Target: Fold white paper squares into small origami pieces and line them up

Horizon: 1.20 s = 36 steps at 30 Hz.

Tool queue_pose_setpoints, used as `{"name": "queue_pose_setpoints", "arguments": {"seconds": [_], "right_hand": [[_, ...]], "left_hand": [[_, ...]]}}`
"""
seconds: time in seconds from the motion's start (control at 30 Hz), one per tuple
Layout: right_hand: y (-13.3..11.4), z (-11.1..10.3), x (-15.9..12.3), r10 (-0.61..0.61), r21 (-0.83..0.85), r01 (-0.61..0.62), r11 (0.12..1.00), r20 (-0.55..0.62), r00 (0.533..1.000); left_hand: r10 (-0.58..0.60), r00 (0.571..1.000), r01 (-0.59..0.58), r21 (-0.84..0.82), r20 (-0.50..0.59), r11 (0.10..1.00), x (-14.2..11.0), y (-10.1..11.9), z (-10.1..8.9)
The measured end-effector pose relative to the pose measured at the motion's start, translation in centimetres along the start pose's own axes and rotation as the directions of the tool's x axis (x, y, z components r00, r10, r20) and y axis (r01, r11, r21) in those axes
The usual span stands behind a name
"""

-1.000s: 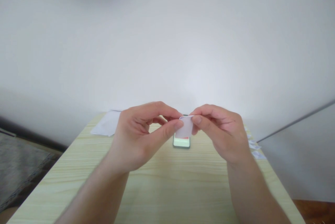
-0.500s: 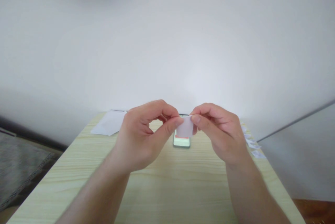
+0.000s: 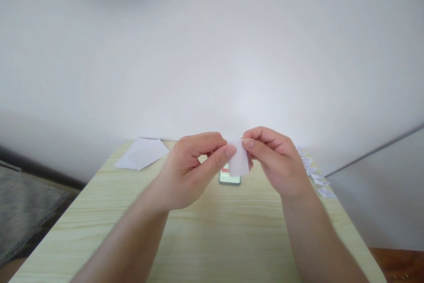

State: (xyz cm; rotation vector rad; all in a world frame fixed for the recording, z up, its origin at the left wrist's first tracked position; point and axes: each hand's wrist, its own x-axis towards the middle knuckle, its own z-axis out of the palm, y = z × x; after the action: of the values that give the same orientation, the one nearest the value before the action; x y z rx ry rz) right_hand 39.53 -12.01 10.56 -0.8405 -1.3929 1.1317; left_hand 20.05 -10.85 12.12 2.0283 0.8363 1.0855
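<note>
A small piece of white paper (image 3: 239, 161) is held up between my two hands over the middle of the table. My left hand (image 3: 194, 170) pinches its left edge between thumb and index finger. At its top right corner, my right hand (image 3: 278, 159) grips it between thumb and fingertips. The paper hangs with a slight curve, and any folds in it are too faint to make out. Behind and below it lies a phone (image 3: 229, 180) with a lit screen, partly covered by the paper and my left thumb.
White paper sheets (image 3: 142, 154) lie in a loose pile at the table's back left. Several small folded white paper pieces (image 3: 319, 180) line the right edge. The pale wooden table (image 3: 218, 239) meets a white wall (image 3: 212, 53) at the back.
My left hand has shifted slightly right, closer to my right hand. The paper has turned and now hangs lower and more upright. More of the paper pile shows.
</note>
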Motion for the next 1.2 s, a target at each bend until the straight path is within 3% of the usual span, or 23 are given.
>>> {"name": "queue_pose_setpoints", "arguments": {"seconds": [0.37, 0.57, 0.77, 1.03, 1.2], "right_hand": [[0.4, -0.1, 0.2, 0.076, 0.006, -0.076, 0.997, 0.020, 0.997], [0.5, 0.0, 0.1, 0.047, -0.033, -0.047, 0.998, -0.022, 0.999], [0.6, -0.1, 0.2, 0.003, -0.037, -0.006, 0.999, -0.070, 0.998], [0.6, 0.0, 0.2, 0.007, 0.014, -0.006, 1.000, -0.093, 0.996], [0.5, -0.2, 0.1, 0.048, -0.009, -0.048, 0.999, -0.015, 0.999]], "left_hand": [[-0.025, 0.990, 0.045, 0.139, -0.141, 0.989, 0.1, -0.7, 0.5], [-0.022, 0.989, 0.039, 0.116, -0.145, 0.993, 0.1, -0.6, 0.7], [-0.045, 0.998, 0.046, 0.030, -0.048, 0.998, 0.1, -0.3, 1.1], [-0.074, 0.992, 0.076, 0.019, -0.105, 0.997, 0.2, -0.6, 1.5], [-0.066, 0.990, 0.069, 0.022, -0.123, 0.997, 0.0, -1.0, 1.2]]}}
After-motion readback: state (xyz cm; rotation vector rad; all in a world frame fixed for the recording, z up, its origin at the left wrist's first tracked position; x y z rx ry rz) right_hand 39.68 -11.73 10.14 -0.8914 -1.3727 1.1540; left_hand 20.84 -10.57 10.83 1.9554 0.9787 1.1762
